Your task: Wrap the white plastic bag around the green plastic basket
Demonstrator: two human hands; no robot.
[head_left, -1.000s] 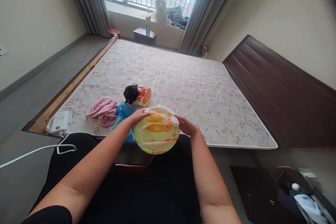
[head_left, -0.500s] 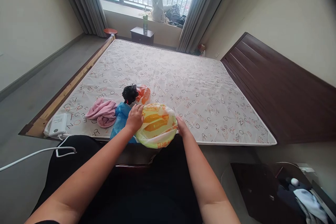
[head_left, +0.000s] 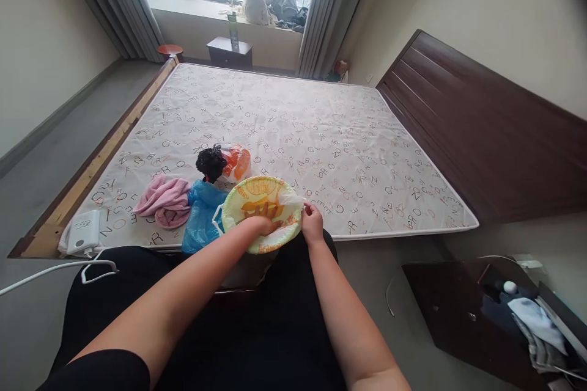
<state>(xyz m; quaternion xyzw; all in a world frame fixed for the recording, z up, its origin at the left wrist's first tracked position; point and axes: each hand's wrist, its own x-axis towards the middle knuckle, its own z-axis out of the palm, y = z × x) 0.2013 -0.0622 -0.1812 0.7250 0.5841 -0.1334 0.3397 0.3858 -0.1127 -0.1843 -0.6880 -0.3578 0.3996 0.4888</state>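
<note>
A yellow-and-white printed plastic bag (head_left: 257, 186) lines a round bin (head_left: 250, 270) that stands between my knees at the mattress edge. The bag is folded over the rim, and a white handle loop hangs out at its left. My left hand (head_left: 263, 221) reaches into the bag's mouth, fingers spread against the inner plastic. At the right side of the rim, my right hand (head_left: 312, 223) pinches the bag's edge. Beside the bin on the mattress lie a blue plastic bag (head_left: 204, 214), a pink towel (head_left: 162, 201), a black crumpled bag (head_left: 211, 162) and an orange-and-clear bag (head_left: 237, 162).
The letter-printed mattress (head_left: 293, 116) stretches ahead, with a dark headboard (head_left: 481, 116) to its right. A white box-shaped device (head_left: 83, 232) with a cable sits at the near left corner. A dark table (head_left: 449, 305) with clothes stands at the lower right.
My left hand has gone from the bag's outer left rim down into its mouth, which has opened out. My right hand stays at the right rim. The view has shifted slightly.
</note>
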